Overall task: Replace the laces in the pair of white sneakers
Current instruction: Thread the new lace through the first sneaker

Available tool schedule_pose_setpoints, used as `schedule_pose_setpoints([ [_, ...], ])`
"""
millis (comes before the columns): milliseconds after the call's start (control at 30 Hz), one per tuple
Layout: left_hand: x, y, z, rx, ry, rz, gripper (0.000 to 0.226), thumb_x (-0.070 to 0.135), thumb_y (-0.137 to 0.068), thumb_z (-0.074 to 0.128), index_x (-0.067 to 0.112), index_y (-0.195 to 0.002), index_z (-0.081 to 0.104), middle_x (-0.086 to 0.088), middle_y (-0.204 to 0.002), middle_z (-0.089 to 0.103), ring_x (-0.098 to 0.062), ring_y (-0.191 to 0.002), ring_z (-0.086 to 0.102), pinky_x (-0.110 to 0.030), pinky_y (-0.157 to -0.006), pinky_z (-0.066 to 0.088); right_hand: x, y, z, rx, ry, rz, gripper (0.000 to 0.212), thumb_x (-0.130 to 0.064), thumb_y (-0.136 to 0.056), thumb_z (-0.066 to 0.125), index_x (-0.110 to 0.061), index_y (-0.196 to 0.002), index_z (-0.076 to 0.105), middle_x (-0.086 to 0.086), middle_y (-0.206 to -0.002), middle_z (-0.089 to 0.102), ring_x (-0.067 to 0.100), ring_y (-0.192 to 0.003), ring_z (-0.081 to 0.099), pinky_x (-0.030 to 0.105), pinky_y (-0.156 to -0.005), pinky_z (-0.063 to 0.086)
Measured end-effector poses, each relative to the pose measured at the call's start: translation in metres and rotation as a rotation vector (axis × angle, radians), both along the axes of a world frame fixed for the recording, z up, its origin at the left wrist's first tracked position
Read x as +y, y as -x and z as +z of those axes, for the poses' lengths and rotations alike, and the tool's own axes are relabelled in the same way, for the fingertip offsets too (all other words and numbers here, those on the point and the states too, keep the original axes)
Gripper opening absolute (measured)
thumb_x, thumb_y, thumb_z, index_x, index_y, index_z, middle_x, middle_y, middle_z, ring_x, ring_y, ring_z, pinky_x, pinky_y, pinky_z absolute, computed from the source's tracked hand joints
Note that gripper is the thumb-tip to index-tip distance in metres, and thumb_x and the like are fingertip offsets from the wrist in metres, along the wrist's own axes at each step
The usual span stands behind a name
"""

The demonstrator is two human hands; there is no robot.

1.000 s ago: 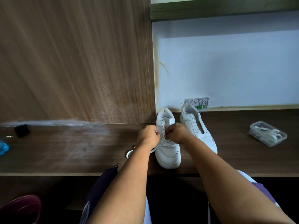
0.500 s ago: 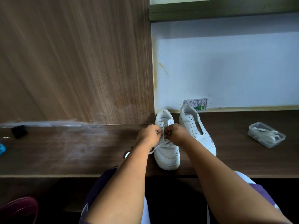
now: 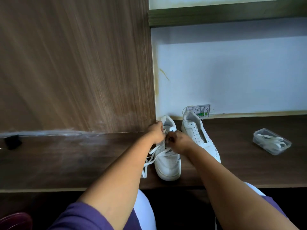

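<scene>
Two white sneakers stand side by side on the dark wooden desk [image 3: 66, 163], toes toward me. Over the upper eyelets of the left sneaker [image 3: 167, 163], my left hand [image 3: 156, 131] and my right hand [image 3: 178, 141] are both curled and pinch its white lace [image 3: 150, 159]. The lace's loose ends trail off the sneaker's left side onto the desk. The right sneaker [image 3: 201, 136] has bare eyelets and no lace in it.
A clear plastic box [image 3: 271, 141] with white laces inside sits on the desk to the right. A tall wooden panel [image 3: 74, 63] rises at the back left, a white wall at the back right. A black object [image 3: 12, 141] lies far left.
My left hand has lifted up and back toward the sneaker's collar. More loose lace now lies on the desk left of the shoe. The camera has tilted down slightly.
</scene>
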State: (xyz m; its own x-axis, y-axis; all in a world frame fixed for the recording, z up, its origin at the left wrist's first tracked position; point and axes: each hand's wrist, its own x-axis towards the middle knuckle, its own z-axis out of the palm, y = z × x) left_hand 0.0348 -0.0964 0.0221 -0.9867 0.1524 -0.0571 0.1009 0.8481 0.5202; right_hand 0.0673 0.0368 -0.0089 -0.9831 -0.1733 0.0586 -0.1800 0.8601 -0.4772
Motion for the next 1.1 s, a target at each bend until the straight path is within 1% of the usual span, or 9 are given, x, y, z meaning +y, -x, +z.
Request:
schedule_pose_setpoints([
  [167, -0.006, 0.01, -0.007, -0.065, -0.14, 0.039, 0.026, 0.029, -0.079, 0.071, 0.017, -0.093, 0.052, -0.007, -0.101, 0.064, -0.025, -0.091, 0.064, -0.031, -0.074, 0.051, 0.005, 0.004, 0.0, 0.128, 0.059, -0.053, 0.016, -0.013, -0.088, 0.054, -0.007, -0.095, 0.067, 0.015, -0.1, 0.062, 0.03, -0.091, 0.06, 0.032, -0.078, 0.048],
  [267, -0.012, 0.009, -0.014, -0.236, -0.303, 0.053, 0.019, 0.029, -0.087, 0.066, 0.018, -0.083, 0.052, -0.006, -0.092, 0.063, -0.019, -0.084, 0.063, -0.035, -0.08, 0.056, 0.015, 0.004, 0.014, 0.198, 0.365, -0.243, 0.017, -0.009, -0.089, 0.053, -0.018, -0.082, 0.065, 0.001, -0.084, 0.061, 0.017, -0.077, 0.057, 0.026, -0.07, 0.041],
  [400, -0.015, 0.002, -0.017, -0.261, -0.305, -0.013, 0.023, 0.027, -0.096, 0.053, 0.015, -0.077, 0.055, -0.001, -0.074, 0.058, -0.011, -0.064, 0.054, -0.023, -0.061, 0.044, 0.061, 0.008, 0.061, 0.259, 1.171, -0.595, 0.018, -0.004, -0.097, 0.041, -0.013, -0.094, 0.056, 0.013, -0.092, 0.063, 0.023, -0.079, 0.063, 0.03, -0.07, 0.049],
  [467, -0.013, -0.001, -0.018, -0.235, -0.274, -0.013, 0.03, 0.028, -0.097, 0.051, 0.014, -0.071, 0.055, 0.0, -0.069, 0.057, -0.011, -0.06, 0.052, -0.022, -0.056, 0.042, 0.088, 0.001, 0.08, 0.266, 1.968, -0.57, 0.023, -0.005, -0.101, 0.03, -0.008, -0.09, 0.05, 0.008, -0.07, 0.065, 0.016, -0.06, 0.064, 0.025, -0.057, 0.052],
  [533, -0.012, -0.003, -0.018, -0.279, -0.288, -0.008, 0.037, 0.035, -0.099, 0.048, 0.015, -0.069, 0.054, 0.001, -0.067, 0.054, -0.011, -0.061, 0.05, -0.023, -0.055, 0.041, 0.097, -0.004, 0.079, 0.133, 2.31, -0.435, 0.028, -0.004, -0.098, 0.029, -0.015, -0.076, 0.043, 0.0, -0.05, 0.051, 0.01, -0.038, 0.043, 0.019, -0.043, 0.037],
  [633, -0.015, -0.006, -0.018, -0.345, -0.297, -0.004, 0.041, 0.049, -0.098, 0.042, 0.016, -0.076, 0.055, -0.001, -0.074, 0.053, -0.014, -0.073, 0.051, -0.025, -0.06, 0.045, 0.06, -0.004, 0.067, -0.016, 1.518, -0.466, 0.024, -0.015, -0.096, 0.044, -0.021, -0.074, 0.049, -0.005, -0.059, 0.046, 0.006, -0.04, 0.032, 0.016, -0.039, 0.024],
  [800, -0.021, -0.003, -0.023, -0.33, -0.288, -0.014, 0.035, 0.043, -0.101, 0.04, 0.016, -0.088, 0.058, -0.009, -0.085, 0.052, -0.021, -0.075, 0.046, -0.032, -0.07, 0.039, 0.005, -0.007, 0.02, 0.071, 0.004, -0.019, 0.023, -0.04, -0.082, 0.069, -0.022, -0.096, 0.07, 0.0, -0.093, 0.069, 0.019, -0.087, 0.065, 0.03, -0.073, 0.052],
  [967, -0.022, -0.008, -0.021, -0.291, -0.266, -0.025, 0.039, 0.037, -0.103, 0.037, 0.008, -0.112, 0.061, -0.006, -0.091, 0.059, -0.016, -0.081, 0.052, -0.029, -0.076, 0.041, -0.002, -0.004, 0.002, 0.053, -0.135, -0.047, 0.022, -0.034, -0.089, 0.062, -0.023, -0.105, 0.071, 0.006, -0.105, 0.066, 0.027, -0.098, 0.063, 0.031, -0.079, 0.05],
  [1100, -0.026, -0.011, -0.022, -0.357, -0.112, -0.033, 0.041, 0.035, -0.104, 0.035, 0.006, -0.124, 0.056, -0.014, -0.123, 0.06, -0.028, -0.109, 0.056, -0.036, -0.094, 0.043, 0.016, 0.0, 0.023, 0.232, 0.242, -0.221, 0.016, -0.018, -0.092, 0.053, -0.014, -0.092, 0.069, 0.003, -0.096, 0.06, 0.024, -0.089, 0.061, 0.028, -0.074, 0.045],
])
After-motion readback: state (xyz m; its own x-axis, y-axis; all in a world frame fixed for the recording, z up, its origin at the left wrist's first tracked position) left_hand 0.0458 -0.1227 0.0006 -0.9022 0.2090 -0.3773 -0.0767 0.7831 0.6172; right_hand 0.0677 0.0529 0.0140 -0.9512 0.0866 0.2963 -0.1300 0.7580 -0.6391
